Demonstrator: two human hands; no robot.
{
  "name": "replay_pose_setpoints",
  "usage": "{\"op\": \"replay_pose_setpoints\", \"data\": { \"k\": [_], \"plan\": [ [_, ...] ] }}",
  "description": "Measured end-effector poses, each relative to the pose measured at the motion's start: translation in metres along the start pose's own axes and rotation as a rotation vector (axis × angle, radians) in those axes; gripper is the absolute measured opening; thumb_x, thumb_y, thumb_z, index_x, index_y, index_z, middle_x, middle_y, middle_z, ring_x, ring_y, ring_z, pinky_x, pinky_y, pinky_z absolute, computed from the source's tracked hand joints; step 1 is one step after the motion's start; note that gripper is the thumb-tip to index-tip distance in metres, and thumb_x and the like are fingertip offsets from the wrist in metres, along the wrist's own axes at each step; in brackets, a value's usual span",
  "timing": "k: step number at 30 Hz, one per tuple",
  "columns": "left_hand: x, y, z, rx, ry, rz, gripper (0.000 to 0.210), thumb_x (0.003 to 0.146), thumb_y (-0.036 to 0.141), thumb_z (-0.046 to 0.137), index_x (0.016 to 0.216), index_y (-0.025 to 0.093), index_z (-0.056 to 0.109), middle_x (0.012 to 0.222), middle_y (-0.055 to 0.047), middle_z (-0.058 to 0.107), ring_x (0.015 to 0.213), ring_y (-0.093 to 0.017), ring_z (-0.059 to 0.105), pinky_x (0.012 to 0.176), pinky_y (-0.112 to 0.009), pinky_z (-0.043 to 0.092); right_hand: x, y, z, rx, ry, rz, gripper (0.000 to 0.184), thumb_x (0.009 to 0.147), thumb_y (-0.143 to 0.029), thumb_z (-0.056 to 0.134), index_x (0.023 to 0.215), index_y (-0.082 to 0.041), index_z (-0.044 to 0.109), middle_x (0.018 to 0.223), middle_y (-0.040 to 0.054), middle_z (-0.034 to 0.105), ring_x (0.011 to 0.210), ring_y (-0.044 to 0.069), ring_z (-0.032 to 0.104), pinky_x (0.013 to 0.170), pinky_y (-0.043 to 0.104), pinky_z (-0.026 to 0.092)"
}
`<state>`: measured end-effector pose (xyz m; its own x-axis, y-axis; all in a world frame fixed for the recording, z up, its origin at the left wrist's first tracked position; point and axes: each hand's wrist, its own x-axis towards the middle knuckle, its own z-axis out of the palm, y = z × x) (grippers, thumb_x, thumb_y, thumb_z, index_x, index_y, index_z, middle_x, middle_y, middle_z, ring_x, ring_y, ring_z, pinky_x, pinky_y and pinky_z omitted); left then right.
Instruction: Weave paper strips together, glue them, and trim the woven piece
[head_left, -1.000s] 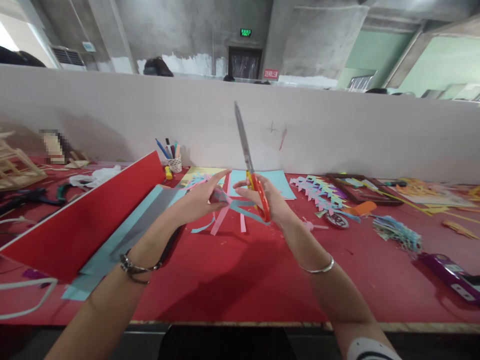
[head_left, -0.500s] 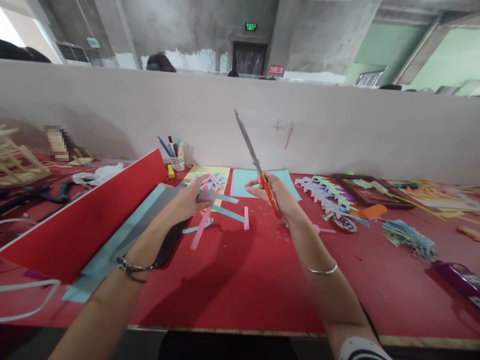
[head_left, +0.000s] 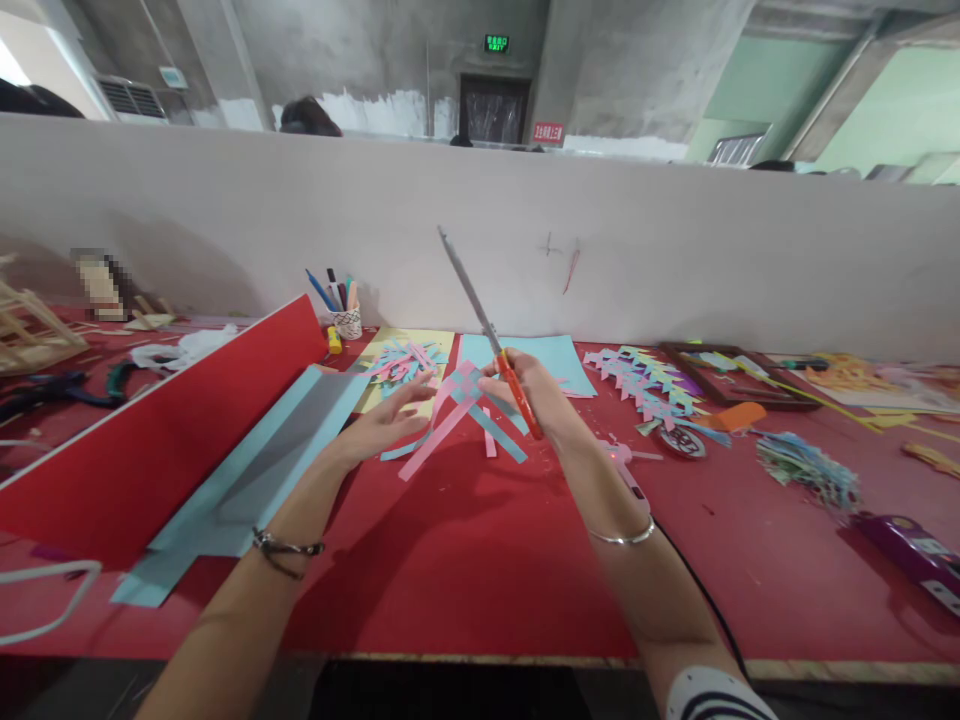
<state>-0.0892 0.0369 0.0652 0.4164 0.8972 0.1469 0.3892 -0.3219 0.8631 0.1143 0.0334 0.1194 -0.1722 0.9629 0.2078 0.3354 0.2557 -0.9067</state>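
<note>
My right hand [head_left: 541,392] is closed around a pair of scissors [head_left: 474,298] with orange handles, their blades shut and pointing up and to the left. Between its thumb and fingertips it also pinches a piece of woven pink and light-blue paper strips [head_left: 439,436], whose loose ends splay out over the red table. Just left of that piece, my left hand [head_left: 382,418] has its fingers apart and nothing in them. Beyond it, a pile of cut pink and blue strips [head_left: 409,362] lies on a yellow sheet [head_left: 367,385].
A tilted red board [head_left: 172,430] and light-blue paper [head_left: 225,515] lie to the left. A pen cup [head_left: 347,322] stands by the white partition [head_left: 420,220]. To the right are zigzag paper chains [head_left: 637,385], a pink glue gun [head_left: 619,458] with a cord, and a purple device [head_left: 911,555].
The woven paper piece has passed from my left hand to my right. My left hand has come away with its fingers spread. The scissors are still in my right hand.
</note>
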Motion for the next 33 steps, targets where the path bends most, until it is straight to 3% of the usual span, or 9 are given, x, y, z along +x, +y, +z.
{"op": "replay_pose_setpoints", "data": {
  "k": [4, 6, 8, 12, 18, 21, 24, 28, 33],
  "plan": [
    [-0.010, -0.024, 0.020, 0.084, -0.176, -0.016, 0.046, 0.067, 0.046, 0.055, 0.105, 0.020, 0.054, 0.108, -0.010, 0.057, 0.103, -0.023, 0.051, 0.084, -0.032, 0.042, 0.002, 0.004, -0.007, 0.043, 0.001, 0.002, 0.021, 0.061, -0.031, 0.060, 0.068, -0.020, 0.044, 0.059, -0.0065, 0.047, 0.049, 0.007, 0.039, 0.050, 0.023, 0.032],
    [-0.009, -0.031, 0.033, 0.121, -0.157, -0.013, 0.035, 0.075, 0.043, 0.045, 0.096, 0.017, 0.057, 0.090, -0.008, 0.061, 0.085, -0.019, 0.057, 0.080, -0.032, 0.044, 0.004, 0.006, -0.009, 0.059, 0.012, 0.012, 0.024, 0.059, -0.031, 0.062, 0.067, -0.020, 0.043, 0.063, -0.0048, 0.050, 0.051, 0.007, 0.042, 0.051, 0.023, 0.033],
    [-0.006, -0.036, 0.041, 0.131, -0.121, -0.058, 0.037, 0.080, 0.037, 0.034, 0.104, 0.016, 0.053, 0.078, -0.004, 0.060, 0.068, -0.015, 0.057, 0.068, -0.029, 0.046, 0.004, 0.006, -0.014, 0.075, 0.052, 0.003, 0.025, 0.057, -0.030, 0.064, 0.065, -0.019, 0.042, 0.067, -0.0032, 0.052, 0.057, 0.009, 0.046, 0.054, 0.024, 0.036],
    [0.000, -0.041, 0.037, 0.387, -0.022, -0.196, 0.037, 0.083, 0.027, 0.025, 0.096, 0.016, 0.057, 0.066, -0.002, 0.059, 0.066, -0.017, 0.057, 0.067, -0.029, 0.044, 0.001, 0.001, -0.029, 0.103, 0.163, -0.034, 0.025, 0.058, -0.027, 0.064, 0.063, -0.019, 0.042, 0.070, -0.0024, 0.052, 0.062, 0.009, 0.048, 0.059, 0.025, 0.037],
    [0.010, -0.036, 0.032, 0.482, 0.070, -0.283, 0.035, 0.082, 0.031, 0.033, 0.103, 0.015, 0.054, 0.085, -0.009, 0.064, 0.090, -0.024, 0.058, 0.074, -0.033, 0.042, -0.003, -0.004, -0.038, 0.223, 0.251, 0.009, 0.023, 0.061, -0.024, 0.061, 0.063, -0.020, 0.038, 0.065, -0.0032, 0.047, 0.056, 0.007, 0.043, 0.053, 0.025, 0.034],
    [0.020, -0.016, 0.056, 0.539, 0.026, -0.248, 0.050, 0.076, 0.046, 0.046, 0.118, 0.018, 0.045, 0.105, -0.010, 0.060, 0.100, -0.026, 0.054, 0.079, -0.034, 0.042, -0.006, -0.006, -0.034, 0.216, 0.249, -0.019, 0.022, 0.062, -0.024, 0.061, 0.063, -0.020, 0.039, 0.067, -0.0025, 0.046, 0.059, 0.008, 0.044, 0.054, 0.025, 0.035],
    [0.033, 0.003, 0.086, 0.619, -0.062, -0.195, 0.070, 0.071, 0.053, 0.052, 0.129, 0.020, 0.033, 0.129, -0.014, 0.043, 0.111, -0.029, 0.048, 0.083, -0.036, 0.042, -0.007, -0.006, -0.032, 0.197, 0.226, -0.052, 0.024, 0.064, -0.028, 0.060, 0.063, -0.020, 0.038, 0.067, -0.0024, 0.045, 0.059, 0.008, 0.043, 0.054, 0.025, 0.036],
    [0.045, 0.007, 0.106, 0.683, -0.083, -0.241, 0.063, 0.073, 0.051, 0.051, 0.125, 0.018, 0.039, 0.121, -0.014, 0.044, 0.103, -0.030, 0.053, 0.078, -0.036, 0.045, -0.004, -0.002, -0.034, 0.232, 0.210, -0.069, 0.029, 0.062, -0.033, 0.062, 0.063, -0.020, 0.036, 0.063, -0.0036, 0.040, 0.056, 0.008, 0.040, 0.051, 0.025, 0.033],
    [0.045, -0.004, 0.093, 0.693, -0.092, -0.203, 0.042, 0.077, 0.039, 0.050, 0.112, 0.016, 0.050, 0.112, -0.012, 0.051, 0.097, -0.025, 0.056, 0.075, -0.032, 0.045, -0.005, -0.004, -0.037, 0.306, 0.233, -0.041, 0.028, 0.059, -0.027, 0.064, 0.063, -0.020, 0.037, 0.061, -0.0055, 0.037, 0.051, 0.005, 0.034, 0.048, 0.024, 0.030]
  ]
}}
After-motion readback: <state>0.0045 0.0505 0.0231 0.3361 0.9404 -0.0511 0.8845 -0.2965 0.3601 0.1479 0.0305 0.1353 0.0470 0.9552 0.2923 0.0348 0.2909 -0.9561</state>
